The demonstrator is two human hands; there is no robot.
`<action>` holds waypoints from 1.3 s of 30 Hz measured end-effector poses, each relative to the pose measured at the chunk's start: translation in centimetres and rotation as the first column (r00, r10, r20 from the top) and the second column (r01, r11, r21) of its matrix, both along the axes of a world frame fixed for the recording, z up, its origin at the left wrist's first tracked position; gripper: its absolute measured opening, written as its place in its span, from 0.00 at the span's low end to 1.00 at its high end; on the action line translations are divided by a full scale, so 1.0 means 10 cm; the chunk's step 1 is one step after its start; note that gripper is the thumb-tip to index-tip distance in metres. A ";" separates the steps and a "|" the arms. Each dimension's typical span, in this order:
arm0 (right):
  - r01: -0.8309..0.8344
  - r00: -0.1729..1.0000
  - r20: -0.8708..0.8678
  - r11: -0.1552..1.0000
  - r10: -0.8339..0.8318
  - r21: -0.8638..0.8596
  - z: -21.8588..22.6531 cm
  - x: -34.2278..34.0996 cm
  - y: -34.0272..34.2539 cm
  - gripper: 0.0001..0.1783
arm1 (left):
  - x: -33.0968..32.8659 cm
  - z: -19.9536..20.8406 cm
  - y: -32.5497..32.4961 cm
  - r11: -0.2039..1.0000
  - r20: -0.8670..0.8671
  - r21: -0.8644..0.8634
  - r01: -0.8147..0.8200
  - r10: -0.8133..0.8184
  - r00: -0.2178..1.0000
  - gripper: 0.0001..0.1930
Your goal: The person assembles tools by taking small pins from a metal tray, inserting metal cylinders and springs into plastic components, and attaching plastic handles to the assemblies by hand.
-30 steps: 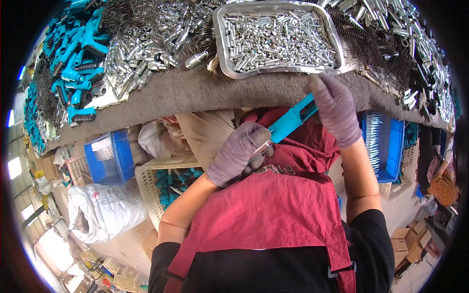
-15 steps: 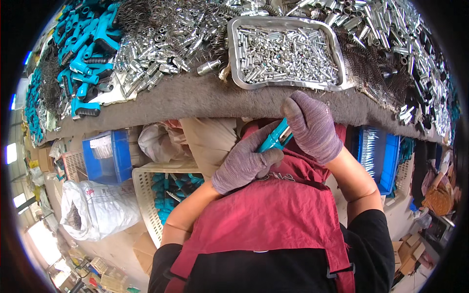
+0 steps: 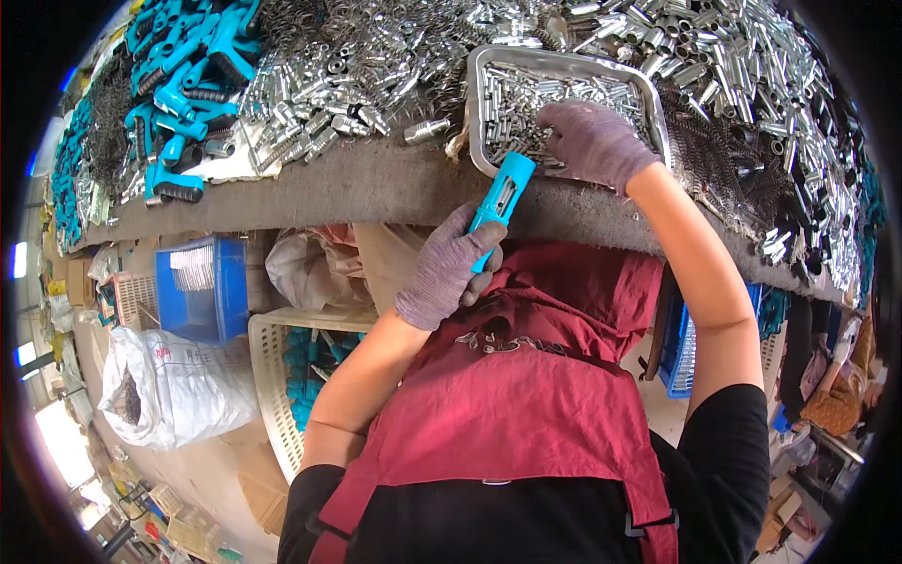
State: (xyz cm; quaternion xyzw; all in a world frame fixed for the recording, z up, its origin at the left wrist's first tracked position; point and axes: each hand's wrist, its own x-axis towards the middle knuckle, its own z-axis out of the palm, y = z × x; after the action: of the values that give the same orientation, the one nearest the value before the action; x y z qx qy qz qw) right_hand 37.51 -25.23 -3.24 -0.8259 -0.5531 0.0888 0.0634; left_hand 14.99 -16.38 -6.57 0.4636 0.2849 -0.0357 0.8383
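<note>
Wrapped in a purple-grey glove, my left hand point(image 3: 446, 268) grips a teal plastic tool housing point(image 3: 505, 193), tilted with its open end up and to the right. A long slot in its side shows metal inside. My right hand point(image 3: 594, 143), in a matching glove, is over the metal tray point(image 3: 481, 132). Its fingers are bent together among the small silver pins point(image 3: 521, 101); whatever is between the fingertips is hidden. The housing's upper end is close to the tray's near left corner, below my right hand.
Teal handles point(image 3: 174, 99) pile up at the far left of the grey padded bench point(image 3: 301, 193). Metal fittings point(image 3: 324, 108), springs point(image 3: 291, 38) and silver tubes point(image 3: 723, 70) surround the tray. Below the bench are blue bins point(image 3: 235, 291), a cream crate point(image 3: 268, 376) and a white sack point(image 3: 178, 385).
My right hand has left the teal housing and moved up into the tray. My left hand has raised the housing toward the bench edge, its slot now in view.
</note>
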 end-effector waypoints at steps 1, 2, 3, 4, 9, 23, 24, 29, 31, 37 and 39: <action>0.044 0.997 0.055 0.995 -0.049 0.094 -0.01 -0.02 0.02 0.12 | 0.00 0.00 -0.01 1.000 0.032 -0.010 -0.010 0.010 0.999 0.19; 0.035 0.998 0.053 0.995 -0.040 0.090 0.03 -0.05 0.00 0.12 | 0.01 -0.01 -0.02 1.000 0.065 -0.021 -0.019 0.020 0.998 0.20; 0.029 0.989 -0.149 0.981 0.000 0.192 0.19 -0.16 -0.03 0.11 | 0.01 -0.01 -0.02 0.999 0.063 -0.028 -0.034 0.036 0.997 0.20; 0.053 0.938 -0.343 0.957 0.051 0.287 0.28 -0.27 -0.08 0.11 | 0.02 -0.01 -0.02 0.999 0.093 -0.039 -0.022 0.025 0.995 0.20; -0.123 0.948 -0.212 0.889 0.237 0.441 0.13 -0.68 -0.24 0.08 | 0.05 0.03 -0.02 0.998 0.108 0.013 0.063 -0.064 0.992 0.19; -0.164 0.912 -0.382 0.986 0.149 -0.009 0.37 -0.81 -0.45 0.19 | -0.08 0.15 -0.18 0.689 -0.116 0.567 0.452 -0.476 0.872 0.29; -0.172 0.885 -0.463 0.963 0.058 -0.209 0.42 -0.84 -0.46 0.22 | -0.10 0.11 -0.19 0.687 -0.112 0.570 0.451 -0.479 0.871 0.29; -0.309 0.831 -0.533 0.929 0.160 -0.203 0.24 -0.92 -0.62 0.21 | -0.34 -0.27 -0.33 0.753 0.168 0.500 0.428 -0.570 0.805 0.29; -0.326 0.810 -0.556 0.931 0.186 -0.164 0.19 -0.87 -0.62 0.18 | -0.36 -0.28 -0.35 0.736 0.210 0.540 0.409 -0.589 0.781 0.30; 0.037 0.992 0.118 0.999 -0.036 -0.009 0.08 -0.04 -0.25 0.15 | -0.27 -0.05 -0.29 0.953 0.117 -0.094 0.288 -0.277 0.954 0.26; -0.014 0.992 0.129 1.000 0.014 0.001 -0.13 0.20 -0.24 0.13 | -0.27 -0.06 -0.27 0.963 0.117 -0.121 0.239 -0.225 0.967 0.23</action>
State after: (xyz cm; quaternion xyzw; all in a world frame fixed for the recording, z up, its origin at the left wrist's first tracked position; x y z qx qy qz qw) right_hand 39.47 -27.66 -4.51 -0.8261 -0.5617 0.0353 0.0278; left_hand 12.26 -19.04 -7.12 0.4375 0.1822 -0.1290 0.8711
